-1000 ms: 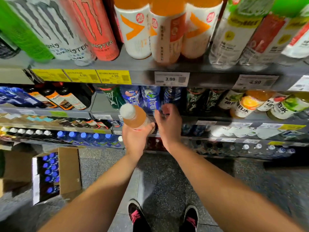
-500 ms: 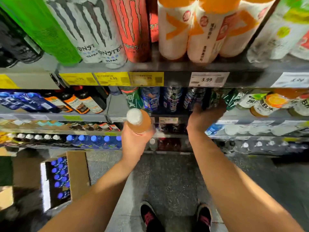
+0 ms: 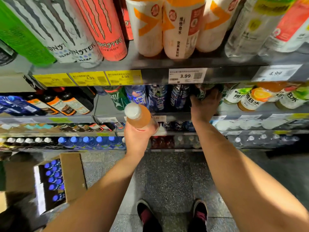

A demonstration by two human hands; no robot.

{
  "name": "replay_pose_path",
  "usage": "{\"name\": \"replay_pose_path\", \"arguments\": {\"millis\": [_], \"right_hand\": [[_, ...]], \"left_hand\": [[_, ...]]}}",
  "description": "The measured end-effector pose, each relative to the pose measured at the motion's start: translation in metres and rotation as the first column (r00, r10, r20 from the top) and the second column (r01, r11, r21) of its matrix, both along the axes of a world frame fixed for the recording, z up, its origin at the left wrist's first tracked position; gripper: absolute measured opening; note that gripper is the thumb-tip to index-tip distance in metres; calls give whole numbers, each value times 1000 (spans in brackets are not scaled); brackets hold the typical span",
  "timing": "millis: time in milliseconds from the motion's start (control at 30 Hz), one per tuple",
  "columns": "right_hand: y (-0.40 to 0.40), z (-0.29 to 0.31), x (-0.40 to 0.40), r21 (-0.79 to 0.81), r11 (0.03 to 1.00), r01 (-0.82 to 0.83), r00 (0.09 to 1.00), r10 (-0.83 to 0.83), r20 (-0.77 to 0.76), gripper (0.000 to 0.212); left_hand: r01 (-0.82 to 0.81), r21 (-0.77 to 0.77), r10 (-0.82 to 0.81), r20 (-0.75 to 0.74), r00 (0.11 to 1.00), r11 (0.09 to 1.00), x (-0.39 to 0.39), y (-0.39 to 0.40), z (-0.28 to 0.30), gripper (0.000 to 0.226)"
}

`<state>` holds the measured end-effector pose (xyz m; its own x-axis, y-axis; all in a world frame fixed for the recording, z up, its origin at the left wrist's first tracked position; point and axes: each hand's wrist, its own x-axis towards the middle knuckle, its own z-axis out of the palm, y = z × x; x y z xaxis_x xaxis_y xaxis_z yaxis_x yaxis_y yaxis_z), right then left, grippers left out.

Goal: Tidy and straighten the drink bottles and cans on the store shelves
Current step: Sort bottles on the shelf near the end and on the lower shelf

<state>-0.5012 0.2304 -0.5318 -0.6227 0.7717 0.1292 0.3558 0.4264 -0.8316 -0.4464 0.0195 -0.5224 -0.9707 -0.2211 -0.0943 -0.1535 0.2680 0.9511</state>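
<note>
Left hand [image 3: 137, 139]: clasped around orange drink bottle [image 3: 138, 116], white cap up, held off the shelf, likely awaiting a slot. Right hand [image 3: 204, 106]: reaching into second shelf [image 3: 175, 117], gripping dark green bottle [image 3: 203, 92] near front edge, probably to straighten it. Adjacent: blue bottles [image 3: 158, 97]; price tag [image 3: 187, 75] above.

Both forearms are bare to the frame edge; no sleeve, watch, ring or glove is seen on the left hand [image 3: 136, 139] or the right hand [image 3: 204, 107]. At about six o'clock two dark slip-on shoes are seen from above: the left shoe [image 3: 147, 215] and the right shoe [image 3: 199, 214], each black around the edge with a maroon panel over the top. The lower legs are hidden.
</note>
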Motion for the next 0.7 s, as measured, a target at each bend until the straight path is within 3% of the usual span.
{"name": "replay_pose_path", "arguments": {"millis": [133, 267, 367, 467, 567, 700], "right_hand": [[-5, -1, 30, -93, 996, 6, 1000, -7, -11, 86], [-19, 5, 67, -258, 964, 70, 991, -97, -90, 66], [-44, 26, 87, -284, 958, 26, 992, -60, -110, 43], [-85, 37, 99, -255, 956, -142, 988, 120, -102, 35], [-134, 31, 90, -293, 881, -370, 929, 349, -124, 48], [-197, 35, 50, -249, 773, -584, 806, 588, -63, 62]], "left_hand": [[-32, 25, 32, 6, 999, 999, 8, -8, 0, 46], [-86, 46, 86, -1, 996, 995, 9, -14, -1, 45], [-123, 60, 123, 10, 992, 991, 9, -25, 3, 47], [-174, 97, 171, 40, 984, 980, 8, -45, 5, 45], [-291, 73, 285, 85, 955, 954, 4, -71, 3, 57], [-384, 33, 379, 102, 920, 923, 5, -116, -2, 52]]}}
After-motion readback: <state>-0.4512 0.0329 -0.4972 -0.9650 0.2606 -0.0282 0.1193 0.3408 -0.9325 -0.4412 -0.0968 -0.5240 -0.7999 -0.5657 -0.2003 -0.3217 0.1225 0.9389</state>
